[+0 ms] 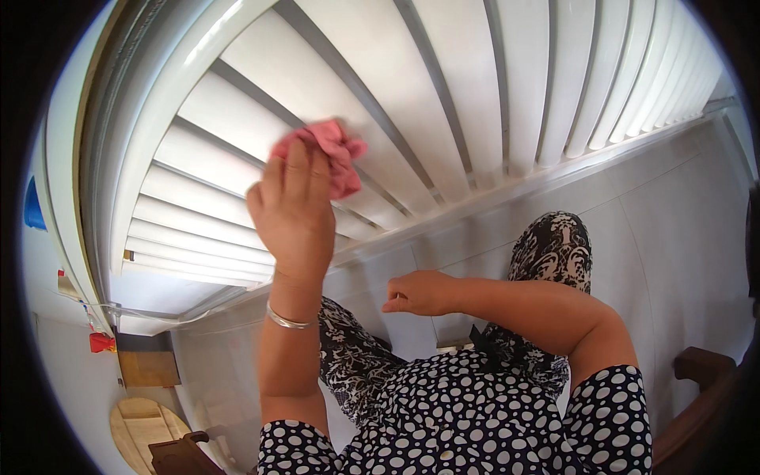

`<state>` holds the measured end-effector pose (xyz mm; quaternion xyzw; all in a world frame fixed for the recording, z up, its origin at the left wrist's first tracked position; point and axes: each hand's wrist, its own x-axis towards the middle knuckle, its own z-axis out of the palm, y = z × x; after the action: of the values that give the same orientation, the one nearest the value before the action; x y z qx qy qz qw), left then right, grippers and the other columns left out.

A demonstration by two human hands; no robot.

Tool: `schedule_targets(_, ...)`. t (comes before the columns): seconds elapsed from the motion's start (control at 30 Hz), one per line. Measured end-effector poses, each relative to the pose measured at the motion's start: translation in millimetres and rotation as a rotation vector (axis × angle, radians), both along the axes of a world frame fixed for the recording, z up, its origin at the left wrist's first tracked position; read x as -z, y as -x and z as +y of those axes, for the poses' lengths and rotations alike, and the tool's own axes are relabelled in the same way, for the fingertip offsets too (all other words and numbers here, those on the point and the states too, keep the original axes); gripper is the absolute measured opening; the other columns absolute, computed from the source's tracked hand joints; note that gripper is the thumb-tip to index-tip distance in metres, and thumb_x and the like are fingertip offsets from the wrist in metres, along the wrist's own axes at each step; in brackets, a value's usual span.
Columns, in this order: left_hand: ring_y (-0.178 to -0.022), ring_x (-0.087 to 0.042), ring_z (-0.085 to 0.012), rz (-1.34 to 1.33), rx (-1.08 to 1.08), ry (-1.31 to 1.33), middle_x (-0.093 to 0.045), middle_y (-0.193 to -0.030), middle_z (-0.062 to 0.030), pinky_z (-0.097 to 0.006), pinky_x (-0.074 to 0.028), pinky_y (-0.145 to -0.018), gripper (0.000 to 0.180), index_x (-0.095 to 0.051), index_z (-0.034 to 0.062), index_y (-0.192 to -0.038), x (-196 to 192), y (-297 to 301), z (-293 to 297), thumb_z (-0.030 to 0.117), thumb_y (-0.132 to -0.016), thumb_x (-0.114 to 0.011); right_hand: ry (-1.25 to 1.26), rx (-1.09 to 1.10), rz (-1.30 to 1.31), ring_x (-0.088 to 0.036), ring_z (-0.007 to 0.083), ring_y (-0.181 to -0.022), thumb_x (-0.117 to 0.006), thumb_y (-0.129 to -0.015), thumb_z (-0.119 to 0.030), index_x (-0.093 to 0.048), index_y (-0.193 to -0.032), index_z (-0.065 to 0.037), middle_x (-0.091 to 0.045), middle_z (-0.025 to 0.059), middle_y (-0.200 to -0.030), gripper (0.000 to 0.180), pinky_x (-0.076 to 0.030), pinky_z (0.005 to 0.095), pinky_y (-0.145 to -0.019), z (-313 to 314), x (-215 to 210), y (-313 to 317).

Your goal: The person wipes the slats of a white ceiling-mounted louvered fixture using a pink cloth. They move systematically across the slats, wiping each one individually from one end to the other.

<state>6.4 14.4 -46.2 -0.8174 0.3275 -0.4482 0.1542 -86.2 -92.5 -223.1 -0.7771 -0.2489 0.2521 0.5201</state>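
My left hand (294, 207), with a silvery bangle on its wrist, presses a crumpled pink cloth (342, 162) against a white slatted panel (396, 79). The fingers lie over the cloth, and its loose folds stick out to the right of them. Above my lap, my right hand (419, 293) is curled into a loose fist. Nothing shows in it, and it stands apart from the panel and the cloth.
Pale floor tiles (645, 198) run along the panel's lower edge (507, 186). Dark wooden furniture (704, 368) stands close on my right. A thin white cable (182, 321), a round wooden board (142, 431) and a small red object (101, 342) are at the left.
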Motion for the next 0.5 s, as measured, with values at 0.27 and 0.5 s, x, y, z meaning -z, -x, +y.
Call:
schedule_targets(0.27,-0.103,-0.056,-0.0233,0.24,0.141,-0.144,-0.062,-0.111,-0.0068,-0.036,-0.042,-0.074,0.029,-0.066,0.0064,-0.1,102.2,6.2,4.9,0.015,-0.072,-0.06,0.131,-0.175,0.013,-0.062,0.0346,-0.089,-0.049,-0.089,-0.058,-0.063,-0.098,-0.006,-0.066,0.0164,-0.091,0.054,-0.047,0.0446,-0.078,3.6,-1.9,7.4)
schedule_targets(0.5,-0.102,-0.052,-0.0259,0.396,0.127,-0.238,-0.061,-0.107,-0.0111,-0.039,-0.041,-0.081,0.03,-0.066,0.0049,-0.099,172.3,13.6,1.2,0.018,-0.073,-0.059,0.136,-0.256,-0.073,-0.062,0.0342,-0.085,-0.05,-0.09,-0.057,-0.063,-0.096,-0.006,-0.066,0.0152,-0.088,0.052,-0.048,0.0442,-0.074,6.7,12.5,11.7)
